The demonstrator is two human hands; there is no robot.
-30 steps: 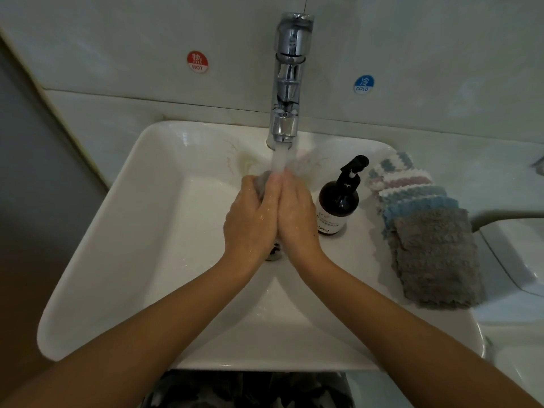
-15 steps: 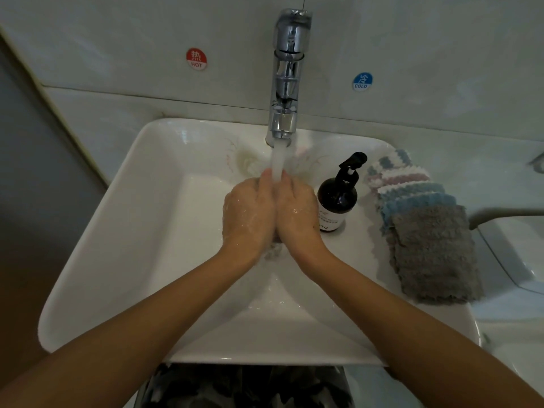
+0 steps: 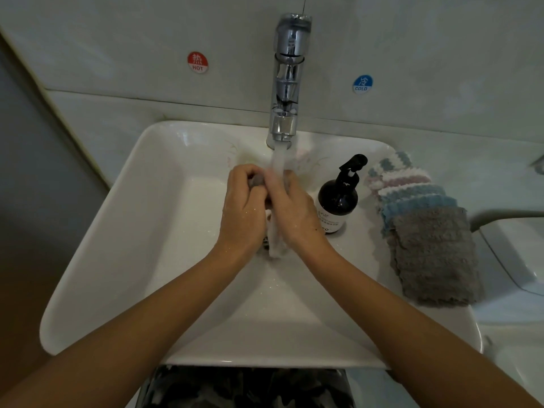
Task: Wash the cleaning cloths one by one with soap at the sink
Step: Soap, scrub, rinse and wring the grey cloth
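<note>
Head view: a white rectangular sink (image 3: 141, 231) fills the middle of the picture, and a chrome tap (image 3: 287, 83) stands at 12 o'clock from the hands with water (image 3: 278, 160) running down onto them. Both hands meet over the basin, pressed side by side. The left hand (image 3: 243, 213) has its fingers curled round a small bunched grey cloth (image 3: 256, 181), of which only a wad shows between thumb and fingers. The right hand (image 3: 295, 210) lies against the left one, its fingers bent over the same cloth under the stream; how much of the cloth it grips is hidden. Water runs out below the wrists toward the drain.

At 3 o'clock from the hands, just beside the right one, a dark soap bottle (image 3: 338, 201) with a black pump stands on the sink's rim. Further out at 3 o'clock a stack of cleaning cloths (image 3: 426, 231) lies fanned out, striped and blue ones beneath, a grey one on top, partly on the rim and partly on the worktop (image 3: 471, 172). On the wall, a red HOT sticker (image 3: 197, 62) sits at 11 o'clock and a blue COLD sticker (image 3: 362, 83) at 1 o'clock.
</note>
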